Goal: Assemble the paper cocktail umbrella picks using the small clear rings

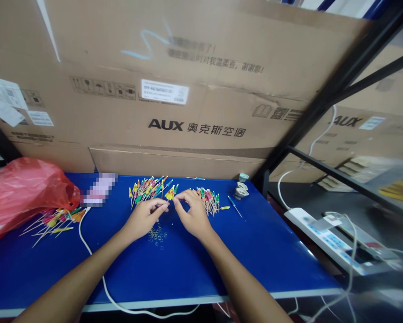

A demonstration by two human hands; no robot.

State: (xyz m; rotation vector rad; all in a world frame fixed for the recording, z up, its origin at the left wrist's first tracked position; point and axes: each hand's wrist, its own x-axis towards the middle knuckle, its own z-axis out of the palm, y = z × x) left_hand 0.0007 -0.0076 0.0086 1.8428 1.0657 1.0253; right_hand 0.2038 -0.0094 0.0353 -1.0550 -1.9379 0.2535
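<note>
My left hand (146, 218) is closed in a pinch, thumb against fingers, at the foot of a yellow paper cocktail umbrella (170, 194). Close beside it, my right hand (193, 213) also pinches; whatever lies between those fingertips is too small to make out. Small clear rings, like tiny rubber bands (157, 235), lie scattered just below my left hand. A pile of colourful folded cocktail umbrellas (149, 188) sits behind the left hand. More cocktail umbrellas (210, 201) lie behind the right one, partly hidden by it.
A red plastic bag (29, 193) lies at the left, over loose umbrella picks (55, 220). Near it, a pixelated flat item (100, 189) has a white cable. One blue pick (234, 205) and small stacked objects (241, 188) are at the right. A cardboard box (194, 103) walls the back; a power strip (322, 237) stands right.
</note>
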